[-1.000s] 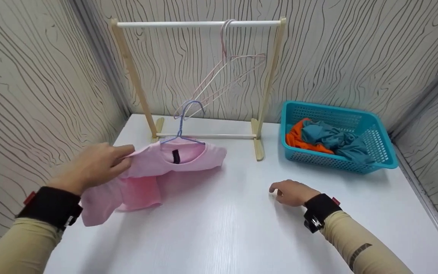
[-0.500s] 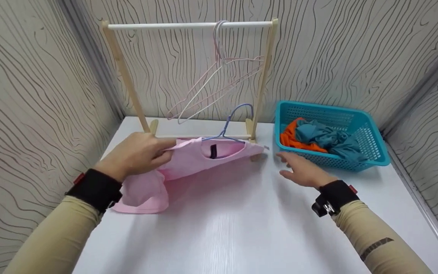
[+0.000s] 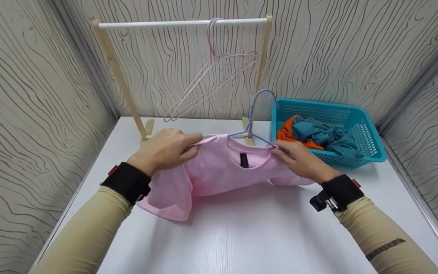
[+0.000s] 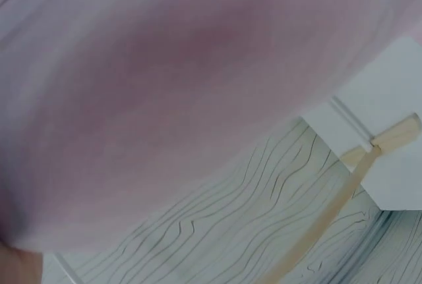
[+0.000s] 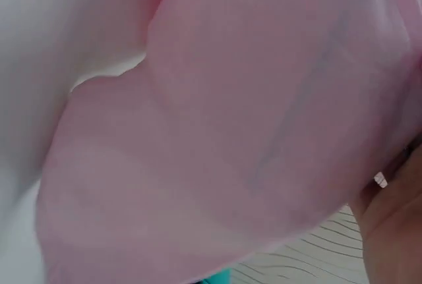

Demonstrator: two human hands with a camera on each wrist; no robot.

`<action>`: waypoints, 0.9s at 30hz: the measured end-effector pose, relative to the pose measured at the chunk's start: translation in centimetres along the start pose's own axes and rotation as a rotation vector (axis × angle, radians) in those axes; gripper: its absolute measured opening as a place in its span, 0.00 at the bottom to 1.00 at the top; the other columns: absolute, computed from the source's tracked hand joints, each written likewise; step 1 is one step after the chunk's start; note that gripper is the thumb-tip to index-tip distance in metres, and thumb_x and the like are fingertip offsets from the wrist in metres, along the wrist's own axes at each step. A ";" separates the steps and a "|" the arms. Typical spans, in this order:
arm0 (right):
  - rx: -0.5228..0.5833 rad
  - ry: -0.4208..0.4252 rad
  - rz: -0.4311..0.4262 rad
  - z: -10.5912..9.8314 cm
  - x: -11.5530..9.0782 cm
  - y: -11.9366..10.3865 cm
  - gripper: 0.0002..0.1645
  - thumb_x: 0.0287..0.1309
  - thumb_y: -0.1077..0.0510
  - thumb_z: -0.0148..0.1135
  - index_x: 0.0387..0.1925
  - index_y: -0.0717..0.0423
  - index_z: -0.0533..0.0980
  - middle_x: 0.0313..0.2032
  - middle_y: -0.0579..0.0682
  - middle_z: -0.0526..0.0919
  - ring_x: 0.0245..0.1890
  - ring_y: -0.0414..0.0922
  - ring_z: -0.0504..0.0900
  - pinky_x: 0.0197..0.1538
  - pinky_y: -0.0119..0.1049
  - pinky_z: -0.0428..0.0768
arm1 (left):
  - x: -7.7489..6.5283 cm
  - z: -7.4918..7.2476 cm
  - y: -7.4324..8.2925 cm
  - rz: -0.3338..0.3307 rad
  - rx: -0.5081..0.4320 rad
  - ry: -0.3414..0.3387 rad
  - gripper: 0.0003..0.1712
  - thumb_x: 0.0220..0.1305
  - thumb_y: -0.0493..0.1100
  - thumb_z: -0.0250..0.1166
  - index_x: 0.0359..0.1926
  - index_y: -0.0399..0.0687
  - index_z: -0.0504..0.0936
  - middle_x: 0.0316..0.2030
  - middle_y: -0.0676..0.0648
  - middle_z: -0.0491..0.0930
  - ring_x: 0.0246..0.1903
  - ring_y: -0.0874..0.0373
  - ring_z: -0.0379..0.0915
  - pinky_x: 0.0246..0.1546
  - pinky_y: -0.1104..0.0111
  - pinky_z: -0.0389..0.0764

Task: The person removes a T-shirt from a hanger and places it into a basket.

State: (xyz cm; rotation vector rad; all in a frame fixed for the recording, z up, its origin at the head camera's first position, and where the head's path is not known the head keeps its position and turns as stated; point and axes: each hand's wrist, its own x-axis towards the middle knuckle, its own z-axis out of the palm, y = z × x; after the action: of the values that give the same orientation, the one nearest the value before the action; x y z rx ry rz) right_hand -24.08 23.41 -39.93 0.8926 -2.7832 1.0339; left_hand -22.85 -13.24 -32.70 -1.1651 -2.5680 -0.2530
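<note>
A pink T-shirt [image 3: 219,171] with a black neck label hangs between my hands on a blue wire hanger [image 3: 252,110], whose hook rises out of the neck opening. On the left, my left hand [image 3: 169,150] pinches the shirt's shoulder between thumb and fingers. My right hand [image 3: 299,158] grips the other shoulder beside the collar, where the hanger's arm runs in. In the left wrist view the pink cloth [image 4: 184,99] fills most of the picture. Through the cloth [image 5: 198,132] in the right wrist view, a faint line of the hanger shows.
Behind the shirt stands a wooden rack with a white top rod [image 3: 158,24]. Thin pink and white hangers [image 3: 200,82] hang from it. At the right, a teal basket [image 3: 371,140] holds orange cloth [image 3: 287,129] and blue-green cloth [image 3: 321,133]. Patterned walls enclose the white table [image 3: 222,243].
My left hand has carried the shirt and blue hanger to the right. My right hand, free before, has come up and taken hold of the shirt's right shoulder.
</note>
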 end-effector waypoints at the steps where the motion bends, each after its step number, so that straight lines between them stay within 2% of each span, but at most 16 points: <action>1: 0.000 0.012 0.006 0.1 0.0 0.0 0.11 0.64 0.46 0.48 0.44 0.40 0.73 0.28 0.41 0.73 0.32 0.39 0.72 0.35 0.31 0.74 | 0.2 0.3 0.1 -0.012 0.003 -0.012 0.07 0.60 0.45 0.50 0.26 0.54 0.66 0.12 0.55 0.59 0.14 0.61 0.60 0.16 0.70 0.60; 4: 0.010 0.040 0.013 0.2 0.1 0.2 0.10 0.65 0.48 0.47 0.43 0.41 0.73 0.26 0.43 0.71 0.29 0.40 0.71 0.32 0.30 0.72 | 0.6 0.8 0.4 -0.045 0.022 -0.063 0.07 0.60 0.47 0.50 0.27 0.53 0.67 0.13 0.54 0.61 0.15 0.59 0.62 0.17 0.68 0.62; 9: 0.005 0.048 0.004 0.3 0.0 0.5 0.11 0.65 0.49 0.47 0.44 0.42 0.74 0.29 0.43 0.74 0.29 0.40 0.72 0.34 0.29 0.74 | 1.6 1.1 0.8 -0.116 0.012 -0.206 0.13 0.63 0.56 0.49 0.33 0.55 0.71 0.15 0.54 0.67 0.18 0.58 0.66 0.20 0.66 0.65; 11: 0.010 0.029 -0.002 0.3 0.1 0.3 0.12 0.65 0.50 0.47 0.45 0.42 0.74 0.30 0.44 0.75 0.29 0.40 0.73 0.34 0.29 0.75 | 2.1 1.3 1.0 -0.151 0.003 -0.242 0.16 0.63 0.60 0.48 0.36 0.56 0.73 0.18 0.54 0.71 0.20 0.58 0.68 0.23 0.65 0.67; 13: 0.019 0.005 0.000 0.4 0.3 0.0 0.12 0.65 0.50 0.47 0.46 0.42 0.74 0.31 0.44 0.76 0.29 0.41 0.73 0.34 0.30 0.76 | 2.9 1.5 1.4 -0.162 -0.004 -0.250 0.19 0.64 0.62 0.47 0.37 0.57 0.75 0.21 0.54 0.74 0.22 0.59 0.69 0.25 0.65 0.69; 16: 0.015 -0.034 0.018 0.6 0.4 -0.5 0.12 0.64 0.50 0.48 0.46 0.41 0.75 0.32 0.43 0.77 0.30 0.42 0.73 0.35 0.31 0.76 | 4.2 1.9 2.2 -0.142 0.001 -0.262 0.18 0.64 0.61 0.48 0.32 0.56 0.76 0.21 0.54 0.74 0.23 0.59 0.70 0.27 0.64 0.71; 20: -0.023 -0.069 0.033 1.0 0.6 -0.7 0.10 0.63 0.51 0.50 0.44 0.41 0.75 0.33 0.41 0.77 0.33 0.41 0.72 0.39 0.33 0.75 | 5.7 2.6 3.3 -0.110 -0.002 -0.335 0.18 0.63 0.57 0.51 0.22 0.54 0.72 0.18 0.54 0.69 0.23 0.58 0.68 0.27 0.63 0.70; 24: -0.019 -0.127 0.048 1.2 0.5 -0.7 0.10 0.63 0.50 0.51 0.44 0.40 0.75 0.34 0.41 0.77 0.35 0.40 0.72 0.42 0.33 0.75 | 6.6 3.2 4.0 -0.143 -0.059 -0.410 0.18 0.62 0.56 0.53 0.21 0.53 0.72 0.18 0.56 0.67 0.23 0.59 0.66 0.27 0.66 0.68; 27: -0.001 -0.186 0.052 1.2 0.2 -0.6 0.11 0.63 0.48 0.50 0.45 0.38 0.75 0.34 0.40 0.77 0.34 0.40 0.73 0.39 0.32 0.74 | 6.9 3.6 4.2 -0.180 -0.142 -0.448 0.17 0.62 0.56 0.54 0.23 0.53 0.74 0.19 0.56 0.67 0.23 0.60 0.64 0.26 0.69 0.65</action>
State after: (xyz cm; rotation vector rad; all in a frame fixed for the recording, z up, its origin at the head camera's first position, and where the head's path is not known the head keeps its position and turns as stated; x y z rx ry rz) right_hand -23.76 22.17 -40.47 0.9681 -2.9732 1.0055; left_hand -24.71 -4.63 -33.54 -1.1449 -3.0987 -0.2401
